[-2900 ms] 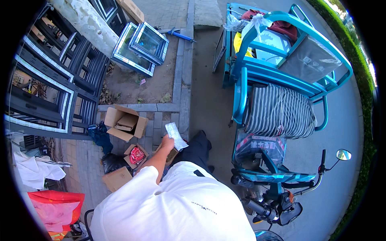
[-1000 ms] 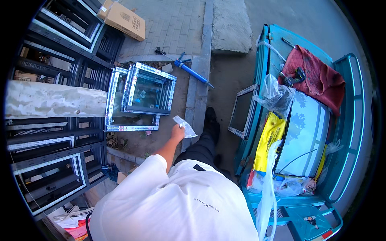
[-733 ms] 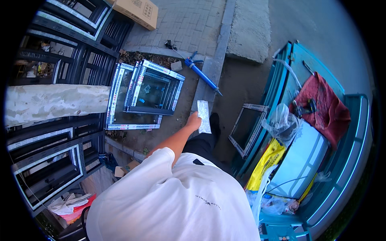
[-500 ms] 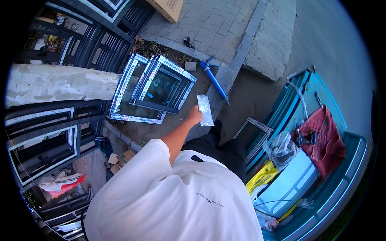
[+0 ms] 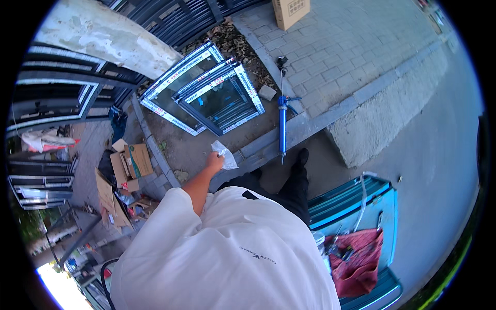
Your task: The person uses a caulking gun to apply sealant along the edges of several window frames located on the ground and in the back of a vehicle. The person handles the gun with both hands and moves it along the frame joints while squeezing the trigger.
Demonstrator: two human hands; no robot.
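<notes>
My left hand (image 5: 215, 161) is closed around one end of a crinkled clear plastic packet (image 5: 227, 155), held out in front of my body. What lies inside the packet, if anything, I cannot make out. Just beyond the hand, framed glass window panels (image 5: 219, 98) with printed protective tape lean together against a tree trunk (image 5: 111, 37). To their right, a blue caulking gun (image 5: 282, 124) rests on the kerb, its nozzle toward me. My right hand is out of sight.
Opened cardboard boxes (image 5: 135, 161) and litter lie at the left. A teal cart bed (image 5: 351, 204) carries a dark red cloth (image 5: 356, 261) and tools at the lower right. A concrete slab (image 5: 382, 116) borders the road; a closed carton (image 5: 290, 13) stands on the paving.
My view has turned, bringing the boxes at the left into sight. The left hand, still gripping the packet, now appears lower and further left; the packet is tilted differently.
</notes>
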